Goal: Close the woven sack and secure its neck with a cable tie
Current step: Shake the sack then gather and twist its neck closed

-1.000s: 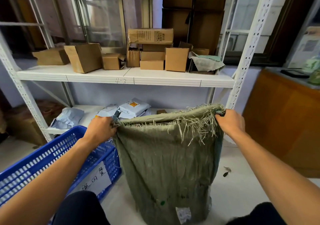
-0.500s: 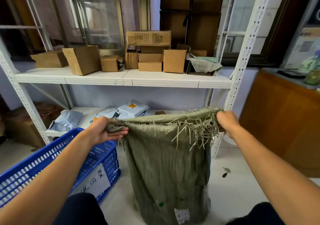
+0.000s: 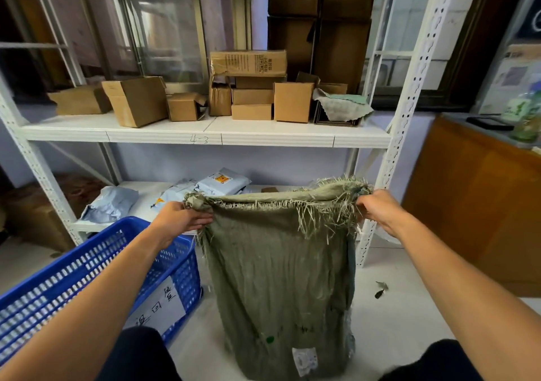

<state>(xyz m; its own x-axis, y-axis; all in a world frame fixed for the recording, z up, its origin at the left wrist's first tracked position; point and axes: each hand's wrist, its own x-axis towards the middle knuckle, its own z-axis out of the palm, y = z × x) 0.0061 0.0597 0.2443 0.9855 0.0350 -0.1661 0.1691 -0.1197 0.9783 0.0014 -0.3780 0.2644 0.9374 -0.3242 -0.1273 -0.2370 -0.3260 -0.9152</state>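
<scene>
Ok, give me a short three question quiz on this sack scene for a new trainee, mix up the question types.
1. True or false: a cable tie is already fastened round the neck of the green woven sack.
2. Multiple choice: what stands on the floor beside the sack, on the person's left? A) a blue plastic crate B) a metal bucket C) a wooden stool
3. Short answer: where on the sack are the left hand and the right hand holding?

Key: 1. False; no tie is visible and the mouth is spread wide. 2. A. 3. At opposite ends of its frayed top edge, stretching it between them.
</scene>
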